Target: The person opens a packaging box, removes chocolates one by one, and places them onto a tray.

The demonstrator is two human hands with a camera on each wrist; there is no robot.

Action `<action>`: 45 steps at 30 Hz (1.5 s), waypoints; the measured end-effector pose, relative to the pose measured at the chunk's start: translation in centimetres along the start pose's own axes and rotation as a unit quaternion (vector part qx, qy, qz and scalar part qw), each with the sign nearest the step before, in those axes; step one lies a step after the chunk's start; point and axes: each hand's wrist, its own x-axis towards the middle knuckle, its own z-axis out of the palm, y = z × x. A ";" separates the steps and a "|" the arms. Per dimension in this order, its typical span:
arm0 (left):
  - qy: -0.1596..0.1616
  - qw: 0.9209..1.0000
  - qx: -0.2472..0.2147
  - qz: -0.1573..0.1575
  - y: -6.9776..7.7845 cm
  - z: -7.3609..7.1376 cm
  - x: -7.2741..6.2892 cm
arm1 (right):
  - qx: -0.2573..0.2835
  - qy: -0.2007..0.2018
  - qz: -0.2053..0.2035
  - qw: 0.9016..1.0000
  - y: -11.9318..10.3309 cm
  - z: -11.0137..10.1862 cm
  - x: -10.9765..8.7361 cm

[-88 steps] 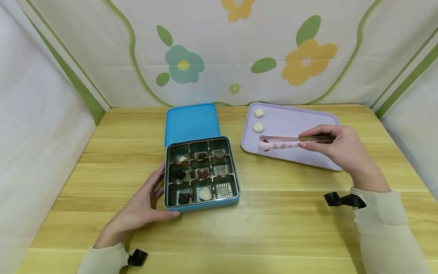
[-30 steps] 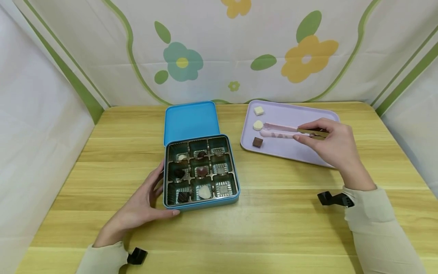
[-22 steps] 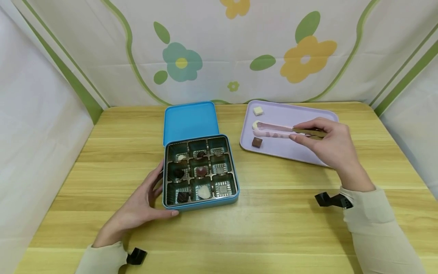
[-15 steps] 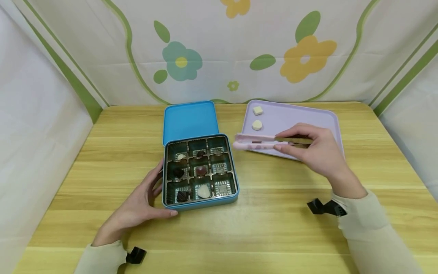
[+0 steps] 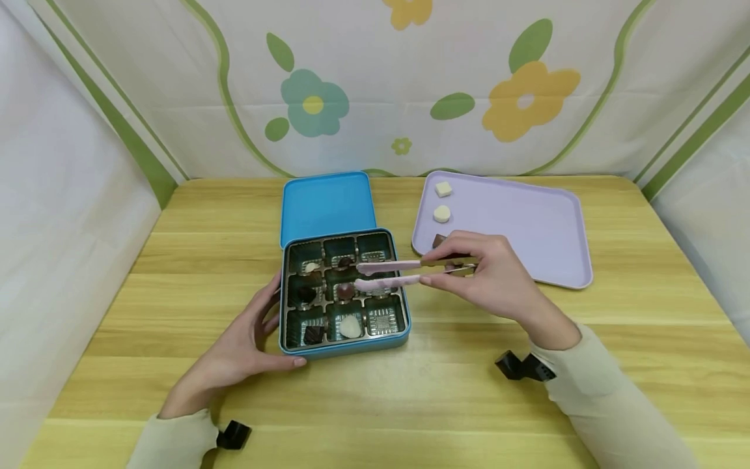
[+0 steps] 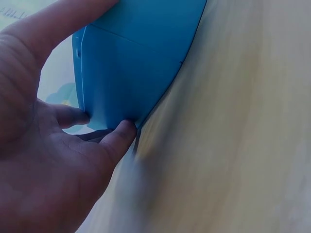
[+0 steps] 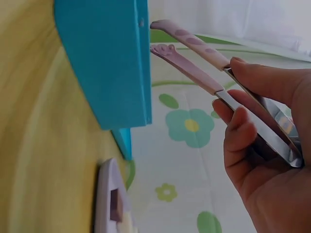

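My left hand [image 5: 234, 355] holds the near left corner of a blue square tin [image 5: 357, 350], thumb along the front and fingers against the left side. In the left wrist view, fingertips press the tin's wall [image 6: 131, 73]. Several dark, white and reddish-brown chocolates lie in its divided insert; the right-hand compartments hold none that I can see. My right hand [image 5: 498, 283] pinches pink-tipped metal tongs [image 5: 389, 266] over the tin, around the middle row. Both wrist and head views show the tong tips apart. Between the tongs' arms [image 7: 192, 41] nothing is visible in the right wrist view.
A lilac tray [image 5: 510, 202] at the back right carries a square white chocolate [image 5: 443, 189], a round white one [image 5: 442, 213] and a brown one [image 5: 438, 240], half hidden behind my right hand. The tin's blue lid [image 5: 328, 208] lies open behind it, near the curtain.
From the brown chocolate on the tray, the tongs moved to the round white one, then left and nearer, over the tin. The tray's chocolates stayed put, and my left hand kept its place.
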 end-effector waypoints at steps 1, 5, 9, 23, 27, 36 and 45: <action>0.001 1.000 -0.001 0.000 0.0 0.0 0.0 | -0.006 -0.003 -0.009 1.000 -0.2 0.3 0.4; -0.002 1.000 -0.013 0.007 -0.3 0.1 0.0 | -0.046 -0.029 -0.049 0.997 -0.9 1.2 2.5; -0.005 1.000 -0.020 0.013 -0.6 0.3 0.1 | -0.058 -0.082 -0.049 0.994 -1.8 1.7 4.1; -0.005 1.000 -0.016 0.016 -0.4 0.2 0.3 | -0.131 -0.198 -0.039 0.971 -3.7 3.9 7.0; -0.007 1.000 -0.015 0.012 -0.4 0.3 0.3 | -0.104 -0.158 -0.040 0.981 -2.9 3.6 6.3; -0.004 1.000 -0.003 0.006 -0.3 -0.1 0.2 | -0.028 -0.104 0.010 0.994 -1.4 2.9 4.7; -0.009 1.000 -0.004 0.015 -0.4 -0.2 0.3 | 0.023 -0.059 0.055 0.996 -0.7 1.4 3.6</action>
